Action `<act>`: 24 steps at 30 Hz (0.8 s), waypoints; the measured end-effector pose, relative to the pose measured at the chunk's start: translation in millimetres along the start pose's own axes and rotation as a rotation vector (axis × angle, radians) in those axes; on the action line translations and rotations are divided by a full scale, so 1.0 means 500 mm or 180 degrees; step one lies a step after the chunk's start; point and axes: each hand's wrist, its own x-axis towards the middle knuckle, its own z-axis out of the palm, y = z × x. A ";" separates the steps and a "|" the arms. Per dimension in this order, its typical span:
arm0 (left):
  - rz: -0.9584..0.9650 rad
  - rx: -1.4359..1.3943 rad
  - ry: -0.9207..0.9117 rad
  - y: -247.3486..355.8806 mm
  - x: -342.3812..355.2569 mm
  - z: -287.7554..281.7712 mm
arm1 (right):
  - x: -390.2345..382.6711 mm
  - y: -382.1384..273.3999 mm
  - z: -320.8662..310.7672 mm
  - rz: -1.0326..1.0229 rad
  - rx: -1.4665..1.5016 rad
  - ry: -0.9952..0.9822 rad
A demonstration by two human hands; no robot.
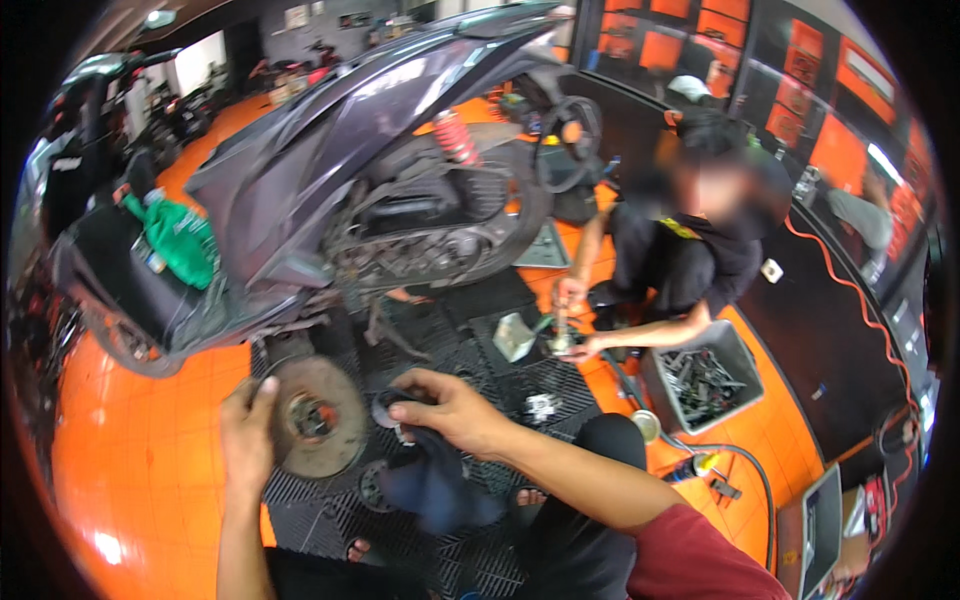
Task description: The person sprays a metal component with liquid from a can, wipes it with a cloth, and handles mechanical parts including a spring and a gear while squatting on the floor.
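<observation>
My left hand (250, 425) grips the left edge of a worn, grey-brown metal pulley disc (340, 440), its thumb lying along the rim. The disc faces me, with a darker hub at its centre. To its right, my right hand (445, 408) is closed, fingers bent, on a dark blue cloth (440, 495) that hangs below it, blurred. A small grey curved edge (382, 408) shows by those fingertips; what it belongs to I cannot make out. Partly behind the cloth, a round dark part (373, 487) lies on the black mat (310, 530).
A dark scooter (400, 190) with its engine side exposed stands ahead. At the right, a co-worker (690, 240) squats, both hands on a metal part (560, 340). Nearby are a grey bin (745, 405) of tools, a white box (514, 338) and a black hose (768, 500).
</observation>
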 end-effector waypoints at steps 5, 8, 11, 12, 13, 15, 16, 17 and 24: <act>0.0340 0.0318 -0.0199 0.013 -0.002 0.040 | -0.022 0.000 -0.004 0.0415 -0.0411 0.0434; 0.0176 0.0354 -0.0280 0.015 -0.005 0.052 | -0.016 0.009 -0.002 0.0542 -0.0211 0.0369; 0.0572 0.0489 -0.0172 0.025 -0.018 0.063 | -0.012 0.007 0.018 0.0554 -0.0202 0.0374; 0.0605 0.0531 -0.0177 0.030 -0.021 0.070 | -0.012 0.008 0.019 0.0526 -0.0238 0.0404; 0.0638 0.0575 -0.0183 0.037 -0.026 0.075 | -0.011 0.014 0.017 0.0537 -0.0256 0.0387; 0.0752 0.0688 -0.0160 0.046 -0.029 0.084 | -0.007 0.025 0.008 0.0508 -0.0317 0.0340; 0.0831 0.0757 -0.0128 0.048 -0.031 0.088 | -0.007 0.027 0.006 0.0590 -0.0282 0.0342; 0.0906 0.0829 -0.0094 0.049 -0.035 0.090 | -0.011 0.032 0.005 0.0673 -0.0246 0.0342; 0.1161 0.1068 -0.0149 0.072 -0.049 0.108 | -0.012 0.056 0.014 0.0611 -0.0736 0.0681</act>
